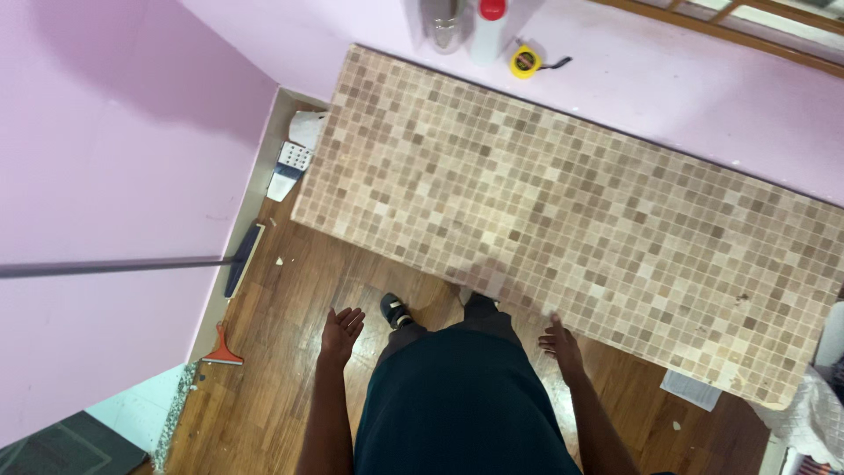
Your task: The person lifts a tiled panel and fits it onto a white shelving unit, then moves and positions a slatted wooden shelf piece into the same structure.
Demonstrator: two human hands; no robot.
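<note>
From up here I look straight down at my own body and both hands over a wood floor (290,369). My left hand (341,331) hangs at about ten o'clock from my waist, palm up, fingers spread and holding nothing, with bare floor under it. My right hand (561,343) sits at about two o'clock, fingers loosely spread and empty too, its fingertips just at the near edge of the mosaic sheet (563,220); I cannot tell whether they touch it. That sheet, patterned in small tan and brown squares, lies spread flat over a long desk or slab, running from eleven o'clock down toward three o'clock, its near edge just ahead of my shoe (396,310). As I judge it, the sheet is laid out and I am standing back at its long edge, between handling steps, with no grasp on it yet. The next move, as I read it, calls for both hands to come to that near edge, well apart, so the sheet stays square and does not crease. At twelve o'clock, beyond the sheet, a yellow tape measure (525,61) lies beside a red-capped bottle (490,26). At nine o'clock a long-handled tool (114,265) crosses the pink wall (114,158), and a red scraper (221,352) lies on the floor at eight o'clock.
</note>
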